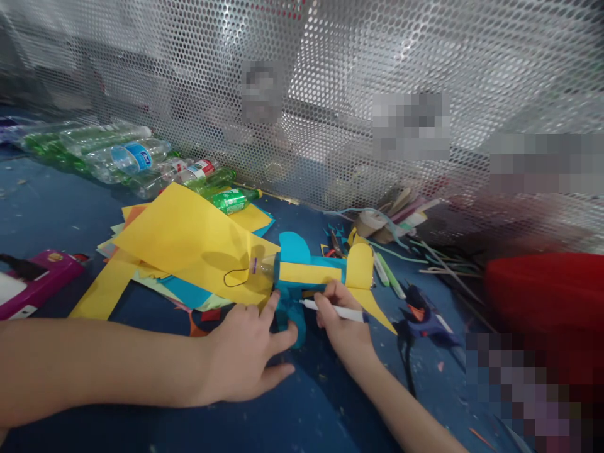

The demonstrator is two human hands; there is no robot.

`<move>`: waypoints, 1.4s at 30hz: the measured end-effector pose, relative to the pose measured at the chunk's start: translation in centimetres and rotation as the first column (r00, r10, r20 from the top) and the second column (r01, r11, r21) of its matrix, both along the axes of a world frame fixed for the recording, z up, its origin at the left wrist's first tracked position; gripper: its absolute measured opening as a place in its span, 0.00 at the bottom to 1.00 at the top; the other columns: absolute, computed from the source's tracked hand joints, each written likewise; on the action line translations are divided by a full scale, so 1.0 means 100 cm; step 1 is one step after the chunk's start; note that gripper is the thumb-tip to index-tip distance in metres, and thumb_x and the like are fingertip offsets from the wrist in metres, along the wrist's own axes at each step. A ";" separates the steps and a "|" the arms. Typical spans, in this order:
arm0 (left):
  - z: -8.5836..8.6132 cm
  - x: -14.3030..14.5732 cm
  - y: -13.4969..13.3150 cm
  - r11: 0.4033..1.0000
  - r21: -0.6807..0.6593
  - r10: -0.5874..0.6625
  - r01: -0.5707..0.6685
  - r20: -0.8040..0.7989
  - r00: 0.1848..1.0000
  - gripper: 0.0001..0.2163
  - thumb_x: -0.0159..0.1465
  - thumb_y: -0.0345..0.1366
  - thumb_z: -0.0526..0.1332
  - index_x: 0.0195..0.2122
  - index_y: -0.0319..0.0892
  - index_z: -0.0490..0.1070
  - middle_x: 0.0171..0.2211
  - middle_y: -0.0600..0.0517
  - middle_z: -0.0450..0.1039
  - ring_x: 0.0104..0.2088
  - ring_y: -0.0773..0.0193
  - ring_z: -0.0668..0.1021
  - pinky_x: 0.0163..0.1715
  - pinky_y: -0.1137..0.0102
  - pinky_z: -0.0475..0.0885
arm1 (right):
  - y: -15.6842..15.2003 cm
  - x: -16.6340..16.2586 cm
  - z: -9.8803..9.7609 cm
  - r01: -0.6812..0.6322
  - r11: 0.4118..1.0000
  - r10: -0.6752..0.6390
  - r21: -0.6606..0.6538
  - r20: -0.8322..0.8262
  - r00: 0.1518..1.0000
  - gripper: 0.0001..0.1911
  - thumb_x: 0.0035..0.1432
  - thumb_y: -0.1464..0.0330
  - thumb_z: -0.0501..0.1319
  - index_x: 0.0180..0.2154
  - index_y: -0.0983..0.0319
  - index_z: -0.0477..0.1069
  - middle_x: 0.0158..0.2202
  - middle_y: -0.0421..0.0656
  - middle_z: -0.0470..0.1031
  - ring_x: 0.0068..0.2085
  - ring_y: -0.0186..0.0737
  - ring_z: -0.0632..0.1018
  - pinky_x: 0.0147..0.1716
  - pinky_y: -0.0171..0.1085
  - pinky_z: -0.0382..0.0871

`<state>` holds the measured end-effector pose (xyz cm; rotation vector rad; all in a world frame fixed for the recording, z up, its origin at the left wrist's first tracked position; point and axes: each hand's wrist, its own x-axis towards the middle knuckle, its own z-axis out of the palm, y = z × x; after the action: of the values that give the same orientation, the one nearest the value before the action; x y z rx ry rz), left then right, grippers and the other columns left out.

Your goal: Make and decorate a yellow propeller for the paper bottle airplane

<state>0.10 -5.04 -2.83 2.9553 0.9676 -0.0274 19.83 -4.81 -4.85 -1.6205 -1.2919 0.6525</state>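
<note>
A bottle model (310, 273) wrapped in blue and yellow paper lies on the blue table, its clear neck pointing left. Yellow paper fins (359, 266) stick out at its right end, and a rounded blue paper piece (295, 246) stands on its far side. With fingers spread, my left hand (250, 352) touches the blue paper flap (297, 327) on the near side. My right hand (343, 324) is closed around a white marker (346, 313), whose tip points left, close to the blue flap. I cannot tell whether the tip touches the paper.
Coloured paper sheets (174, 242) are piled at left, with plastic bottles (136, 156) behind. A magenta device (44, 283) sits far left. A blue glue gun (431, 324) and markers (391, 277) lie right. Perforated metal mesh (198, 82) borders the back; a person in red (542, 296) is at right.
</note>
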 end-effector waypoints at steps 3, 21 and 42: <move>0.001 0.000 0.000 1.000 0.001 -0.002 0.002 0.002 1.000 0.24 0.67 0.54 0.47 0.60 0.50 0.60 0.63 0.33 0.55 0.40 0.44 0.78 0.33 0.52 0.73 | 0.001 0.000 -0.001 -0.017 1.000 0.017 -0.010 0.008 1.000 0.14 0.52 0.64 0.58 0.21 0.56 0.55 0.13 0.32 0.60 0.17 0.33 0.64 0.19 0.33 0.58; 0.001 0.000 0.000 1.000 -0.015 0.000 0.000 0.005 1.000 0.24 0.67 0.53 0.48 0.60 0.50 0.60 0.64 0.32 0.53 0.40 0.43 0.78 0.34 0.52 0.72 | 0.001 -0.003 0.003 -0.061 0.998 0.061 -0.017 -0.010 0.998 0.14 0.53 0.64 0.59 0.21 0.57 0.55 0.13 0.32 0.61 0.16 0.32 0.63 0.17 0.31 0.56; 0.001 0.000 0.001 1.000 -0.024 -0.001 0.001 0.010 1.000 0.24 0.67 0.54 0.47 0.60 0.50 0.60 0.64 0.32 0.53 0.40 0.43 0.78 0.34 0.52 0.71 | 0.001 0.000 -0.002 -0.037 0.999 0.037 -0.025 -0.013 0.999 0.14 0.53 0.64 0.58 0.21 0.56 0.55 0.12 0.32 0.60 0.16 0.33 0.64 0.18 0.32 0.58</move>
<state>0.11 -4.95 -2.69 2.9309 0.9578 -0.0238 19.79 -4.72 -5.07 -1.6140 -1.3120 0.7028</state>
